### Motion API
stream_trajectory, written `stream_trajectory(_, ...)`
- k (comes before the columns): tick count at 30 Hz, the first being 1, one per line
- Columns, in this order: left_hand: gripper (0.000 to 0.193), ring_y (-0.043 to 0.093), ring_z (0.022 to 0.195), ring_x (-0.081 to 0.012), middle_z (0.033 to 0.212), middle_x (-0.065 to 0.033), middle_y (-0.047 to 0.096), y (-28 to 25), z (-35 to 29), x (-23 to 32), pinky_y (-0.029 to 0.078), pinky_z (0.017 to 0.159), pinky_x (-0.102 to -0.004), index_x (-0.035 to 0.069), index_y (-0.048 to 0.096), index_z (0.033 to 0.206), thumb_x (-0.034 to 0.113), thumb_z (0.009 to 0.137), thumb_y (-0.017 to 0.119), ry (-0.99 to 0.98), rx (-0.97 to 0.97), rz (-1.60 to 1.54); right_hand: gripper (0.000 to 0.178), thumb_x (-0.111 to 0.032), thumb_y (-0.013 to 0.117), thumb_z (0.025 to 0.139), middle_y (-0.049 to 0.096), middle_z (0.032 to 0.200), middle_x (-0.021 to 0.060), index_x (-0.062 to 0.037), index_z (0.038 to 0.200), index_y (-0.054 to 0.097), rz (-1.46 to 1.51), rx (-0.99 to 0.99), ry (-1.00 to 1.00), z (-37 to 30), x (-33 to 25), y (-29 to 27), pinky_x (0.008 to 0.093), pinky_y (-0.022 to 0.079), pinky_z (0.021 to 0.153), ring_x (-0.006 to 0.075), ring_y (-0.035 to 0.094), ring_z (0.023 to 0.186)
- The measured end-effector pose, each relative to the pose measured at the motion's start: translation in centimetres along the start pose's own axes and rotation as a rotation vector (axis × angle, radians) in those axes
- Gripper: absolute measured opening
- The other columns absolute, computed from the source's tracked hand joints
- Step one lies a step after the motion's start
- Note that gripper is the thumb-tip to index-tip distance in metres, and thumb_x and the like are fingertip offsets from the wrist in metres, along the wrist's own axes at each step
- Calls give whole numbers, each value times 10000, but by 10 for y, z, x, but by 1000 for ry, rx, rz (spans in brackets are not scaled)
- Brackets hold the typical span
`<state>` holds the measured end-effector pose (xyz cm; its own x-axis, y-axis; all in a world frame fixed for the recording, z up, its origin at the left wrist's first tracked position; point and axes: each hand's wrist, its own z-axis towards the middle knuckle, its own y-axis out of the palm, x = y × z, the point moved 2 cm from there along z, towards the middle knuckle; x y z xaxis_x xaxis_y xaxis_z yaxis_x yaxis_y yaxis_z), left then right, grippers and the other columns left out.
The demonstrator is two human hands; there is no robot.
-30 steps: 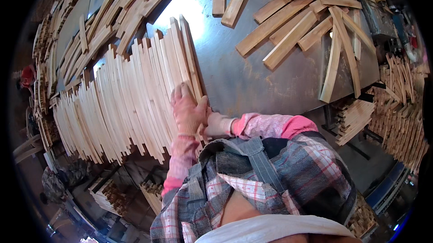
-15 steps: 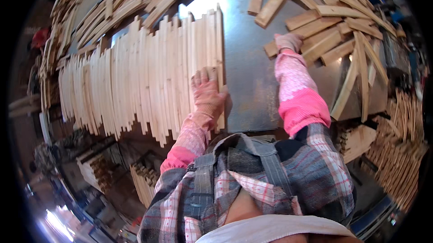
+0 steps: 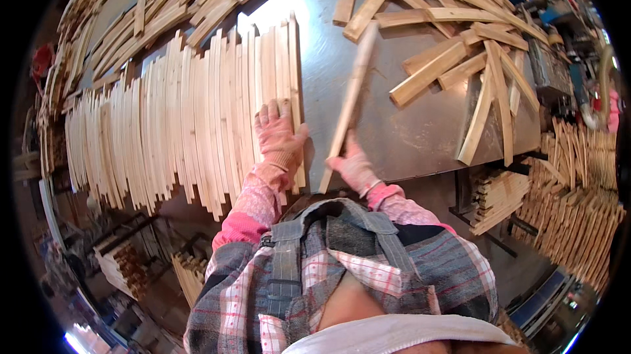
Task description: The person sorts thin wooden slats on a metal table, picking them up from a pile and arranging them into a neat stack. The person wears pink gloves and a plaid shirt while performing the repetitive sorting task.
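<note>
Head view: the left hand (image 3: pixel 279 136), in a pink work glove, lies flat and spread on the right end of a long row of pale, thin wooden slats (image 3: pixel 177 117), pressing on the last few. The right hand (image 3: pixel 355 167), gloved the same, is clenched around the lower end of one long pale wooden slat (image 3: pixel 348 101), which angles up and away over the grey metal bench (image 3: pixel 420 131), just beside the row and apart from it. A loose heap of thicker wooden strips (image 3: pixel 473 58) sprawls across the bench's far right. More stacked slats (image 3: pixel 578 183) sit off the bench's right edge.
</note>
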<state>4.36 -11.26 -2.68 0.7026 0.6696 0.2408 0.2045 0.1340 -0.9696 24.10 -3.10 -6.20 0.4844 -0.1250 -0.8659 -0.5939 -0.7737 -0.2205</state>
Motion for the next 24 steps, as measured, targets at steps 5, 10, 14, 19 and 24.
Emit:
stream_trajectory(5, 830, 296, 1482, -430, 1576, -207, 395, 4, 25, 10, 211, 1243, -514, 52, 428, 1532, 438, 858, 723, -25, -21, -117, 1072, -234, 777, 809, 481, 1514, 278, -77, 1648, 128, -406, -458, 95, 20, -36, 31, 401, 474, 1094, 385, 564, 1319)
stream_trajectory(10, 813, 337, 1454, -402, 1535, -177, 414, 3, 48, 28, 215, 1242, -508, 30, 461, 1490, 398, 816, 730, 45, -47, -27, 587, -355, 669, 857, 642, 1270, 261, -37, 1344, 590, -838, -613, -99, 109, -82, -36, 479, 516, 1001, 418, 625, 1180)
stream_trajectory(14, 806, 356, 1449, -360, 1513, -157, 433, 9, 45, 26, 219, 1243, -506, 35, 478, 1471, 386, 788, 722, 24, -24, -6, 682, -334, 710, 878, 644, 1265, 260, -24, 1444, 486, -906, 63, -53, 253, -157, -163, 502, 513, 1007, 428, 633, 1152)
stream_trajectory(19, 765, 365, 1438, -406, 1501, -207, 458, -3, 60, 38, 266, 1221, -514, 33, 498, 1452, 307, 789, 763, -50, -97, -67, 807, -381, 835, 794, 584, 1372, 207, -84, 1423, 425, -1106, 413, -4, 381, -185, -293, 515, 511, 1012, 379, 592, 1265)
stream_trajectory(24, 732, 358, 1438, -448, 1522, -226, 449, -3, 143, 94, 300, 1208, -529, 32, 494, 1467, 234, 818, 764, 25, 12, -393, 1080, -409, 858, 791, 476, 1563, 110, -106, 1608, 219, -1198, 301, 266, 467, -135, -325, 591, 461, 1081, 366, 517, 1386)
